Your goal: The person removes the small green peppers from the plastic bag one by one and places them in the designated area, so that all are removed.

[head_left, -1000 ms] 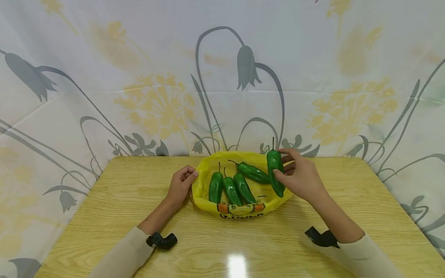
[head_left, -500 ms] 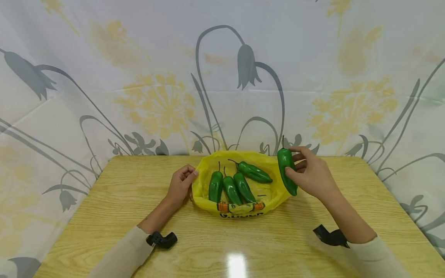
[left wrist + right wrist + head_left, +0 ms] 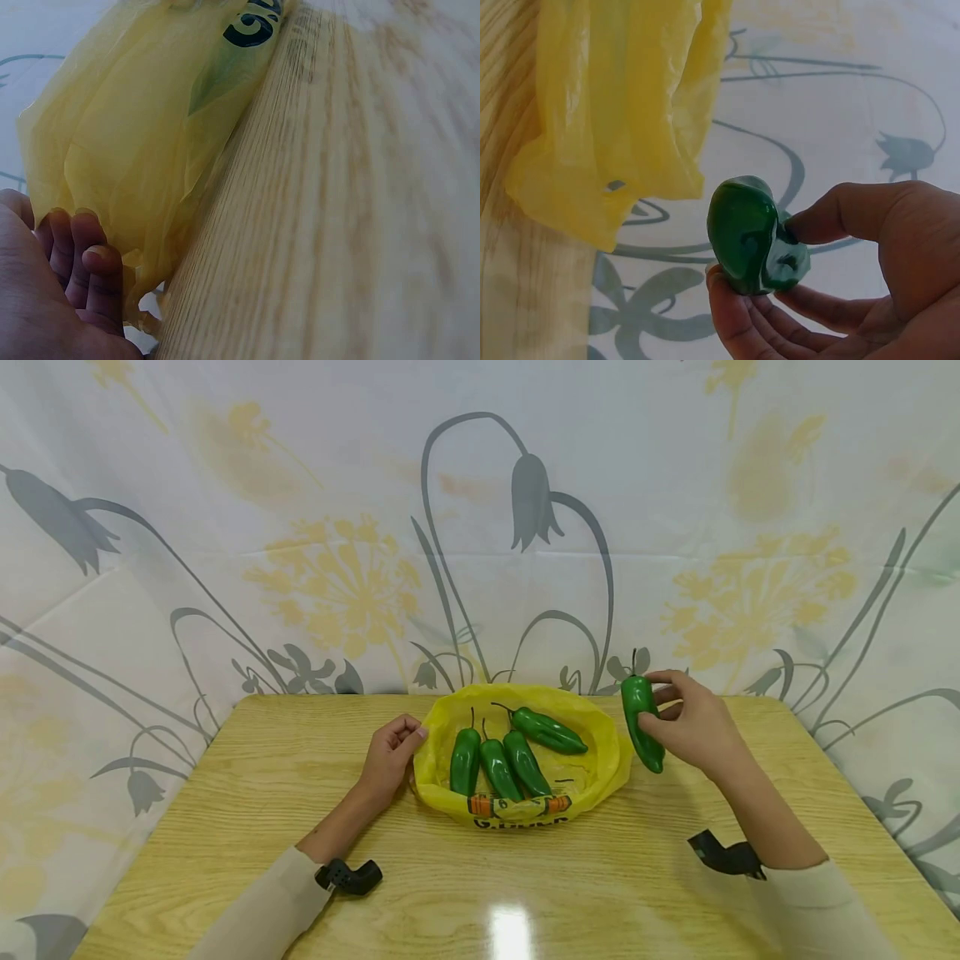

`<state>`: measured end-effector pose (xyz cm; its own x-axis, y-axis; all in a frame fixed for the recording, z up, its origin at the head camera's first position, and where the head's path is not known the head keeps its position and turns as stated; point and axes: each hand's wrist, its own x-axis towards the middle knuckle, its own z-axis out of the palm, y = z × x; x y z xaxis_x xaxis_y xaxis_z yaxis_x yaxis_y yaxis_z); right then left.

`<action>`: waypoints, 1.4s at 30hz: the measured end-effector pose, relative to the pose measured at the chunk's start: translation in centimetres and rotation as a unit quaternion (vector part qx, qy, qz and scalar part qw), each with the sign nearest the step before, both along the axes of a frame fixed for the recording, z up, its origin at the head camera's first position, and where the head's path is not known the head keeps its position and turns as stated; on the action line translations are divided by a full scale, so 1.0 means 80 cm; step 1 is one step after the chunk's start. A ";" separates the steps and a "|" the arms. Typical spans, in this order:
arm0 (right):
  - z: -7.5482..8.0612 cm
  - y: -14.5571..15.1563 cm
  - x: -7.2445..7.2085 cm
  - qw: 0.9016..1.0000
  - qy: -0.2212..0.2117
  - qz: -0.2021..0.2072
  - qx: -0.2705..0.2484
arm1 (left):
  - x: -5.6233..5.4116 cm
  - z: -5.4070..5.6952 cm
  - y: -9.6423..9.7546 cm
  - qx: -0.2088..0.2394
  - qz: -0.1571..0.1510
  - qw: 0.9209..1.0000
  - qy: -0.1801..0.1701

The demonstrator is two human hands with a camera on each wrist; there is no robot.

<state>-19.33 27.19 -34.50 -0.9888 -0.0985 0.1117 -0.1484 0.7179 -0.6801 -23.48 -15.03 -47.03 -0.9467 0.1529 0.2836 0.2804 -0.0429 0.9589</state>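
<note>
My right hand [image 3: 693, 727] pinches a glossy green chili pepper [image 3: 641, 722] between thumb and fingers, just right of the bag, stem up and slightly tilted. The right wrist view shows the same pepper [image 3: 750, 236] end-on at the fingertips. A yellow plastic bag [image 3: 611, 760] lies spread open in the middle of the table, with several green peppers [image 3: 549, 731] inside, thin dark stems pointing away. At the bag's left rim, my left hand [image 3: 392, 756] grips the edge; in the left wrist view its curled fingers and thumb hold the thin yellow plastic [image 3: 112, 150].
The light wood table [image 3: 480, 877] reaches back to a white cloth backdrop [image 3: 480, 568] printed with grey and yellow flowers. A black strap with a camera mount sits on each wrist. Orange and black print marks the bag's front.
My right hand has carried its pepper rightward from over the bag's right rim to beside the bag. The left hand and the other peppers stay in place.
</note>
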 end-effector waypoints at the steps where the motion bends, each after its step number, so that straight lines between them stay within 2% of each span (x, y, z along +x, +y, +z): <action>1: 0.000 0.001 -0.001 1.000 -0.002 -0.001 0.001 | 0.000 0.000 0.000 0.000 0.000 1.000 0.000; 13: -0.010 0.017 -0.014 0.999 -0.039 -0.014 0.017 | 0.000 -0.001 0.000 -0.005 0.000 1.000 0.005; 29: -0.034 0.032 -0.032 0.996 -0.085 -0.027 0.026 | -0.001 -0.001 -0.001 -0.009 -0.003 1.000 0.011; 42: -0.058 0.039 -0.043 0.994 -0.095 -0.035 0.039 | -0.001 -0.002 -0.001 -0.012 -0.005 1.000 0.011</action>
<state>-22.79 30.32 -39.14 -0.9960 -0.0308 -0.0834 0.0291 0.7738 -0.6328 -23.60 -15.15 -47.20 -0.9387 0.1687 0.3008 0.3013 -0.0231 0.9532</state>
